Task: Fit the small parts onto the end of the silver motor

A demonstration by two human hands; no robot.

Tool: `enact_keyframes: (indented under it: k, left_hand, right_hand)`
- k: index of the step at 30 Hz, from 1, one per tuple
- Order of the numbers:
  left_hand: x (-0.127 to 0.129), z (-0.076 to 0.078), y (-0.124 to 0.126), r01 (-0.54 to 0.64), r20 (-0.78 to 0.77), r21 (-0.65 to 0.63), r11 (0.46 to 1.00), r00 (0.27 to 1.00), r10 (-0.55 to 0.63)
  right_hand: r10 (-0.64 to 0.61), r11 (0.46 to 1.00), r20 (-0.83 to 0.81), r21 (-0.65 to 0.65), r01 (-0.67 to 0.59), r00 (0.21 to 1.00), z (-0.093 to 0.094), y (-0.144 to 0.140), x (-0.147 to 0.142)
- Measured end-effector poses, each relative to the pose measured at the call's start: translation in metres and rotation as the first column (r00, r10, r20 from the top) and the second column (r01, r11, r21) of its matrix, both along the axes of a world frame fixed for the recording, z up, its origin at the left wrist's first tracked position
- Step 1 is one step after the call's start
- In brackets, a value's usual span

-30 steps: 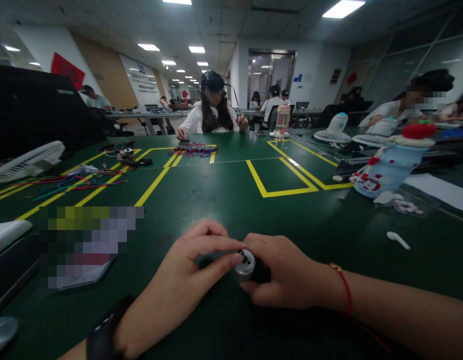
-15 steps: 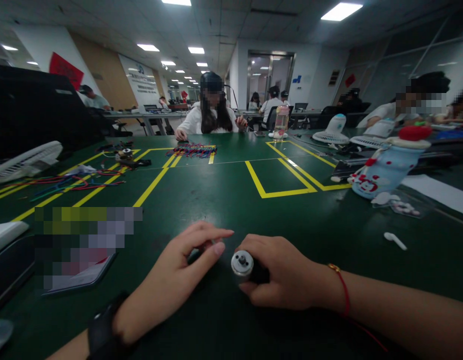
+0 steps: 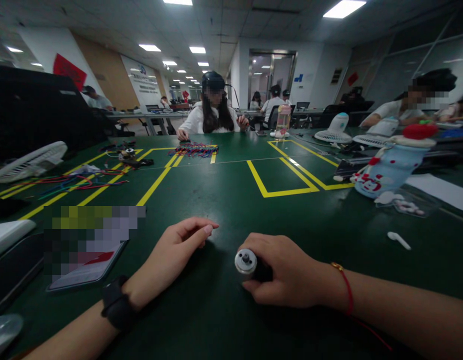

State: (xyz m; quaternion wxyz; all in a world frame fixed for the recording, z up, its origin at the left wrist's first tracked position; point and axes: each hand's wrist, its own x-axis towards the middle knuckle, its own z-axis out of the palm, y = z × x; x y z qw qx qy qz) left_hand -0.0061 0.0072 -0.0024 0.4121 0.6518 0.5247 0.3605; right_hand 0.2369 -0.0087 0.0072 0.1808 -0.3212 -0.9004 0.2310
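Note:
In my right hand (image 3: pixel 282 270) is a small cylindrical electric motor (image 3: pixel 245 262), its round silver end and short shaft facing up. Two dark holes flank that shaft. Fingers and thumb wrap around the motor's side, just above the green table (image 3: pixel 201 195). To its left, apart from the motor, my left hand (image 3: pixel 184 240) hovers low over the tabletop. Thumb and forefinger there are pressed together in a pinch; anything between them is too small or hidden to make out.
A phone-like flat item (image 3: pixel 89 265), partly pixelated, lies left. Loose wires (image 3: pixel 85 180) and a wire bundle (image 3: pixel 196 150) are farther back. At right are a blue bottle (image 3: pixel 392 167), a white earbud (image 3: pixel 399 240) and a small clear bag (image 3: pixel 415 206). A person (image 3: pixel 212 115) sits opposite.
My left hand has drawn back leftward from the motor, and its thumb and forefinger have closed together. The right hand keeps its hold on the motor. The view has shifted slightly.

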Motion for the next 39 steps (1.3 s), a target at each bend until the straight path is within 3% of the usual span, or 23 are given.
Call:
enact_keyframes:
  k: [4,10,13,17,20,25,29,35,39]
  left_hand:
    - [0.009,0.011,-0.009,0.142,-0.111,0.115,0.983,0.985,-0.130]
    - [0.030,0.025,-0.027,0.325,-0.078,0.220,0.920,0.946,-0.316]
    - [0.035,0.031,-0.030,0.295,-0.026,0.199,0.935,0.955,-0.296]
    - [0.023,0.032,-0.028,0.244,0.042,0.201,0.949,0.965,-0.257]
    - [0.010,0.028,-0.025,0.316,-0.092,0.152,0.937,0.948,-0.305]
    - [0.005,0.021,-0.019,0.482,-0.315,0.105,0.870,0.846,-0.431]
    - [0.008,0.021,-0.019,0.525,-0.438,0.115,0.843,0.789,-0.431]
    - [0.010,0.022,-0.021,0.533,-0.462,0.136,0.835,0.780,-0.423]
    - [0.011,0.025,-0.024,0.487,-0.392,0.121,0.865,0.824,-0.409]
  right_hand:
    - [-0.010,1.000,-0.004,0.022,0.010,1.000,0.000,0.000,-0.002]
    - [-0.015,0.997,0.007,0.081,0.015,1.000,-0.001,-0.001,-0.003]
    - [-0.013,0.996,0.017,0.092,0.011,1.000,0.001,-0.002,-0.001]
    - [-0.009,0.998,0.018,0.070,0.008,1.000,0.005,-0.003,0.000]
    - [-0.007,0.999,0.014,0.046,0.006,1.000,0.008,-0.005,0.001]
    - [-0.015,0.999,0.012,0.047,0.014,1.000,0.010,-0.007,0.002]
    - [-0.009,0.999,0.004,0.049,0.009,1.000,0.011,-0.007,0.003]
    - [-0.009,0.999,0.003,0.053,0.008,1.000,0.012,-0.009,0.003]
    - [-0.013,0.999,0.000,0.052,0.013,1.000,0.013,-0.010,0.002]
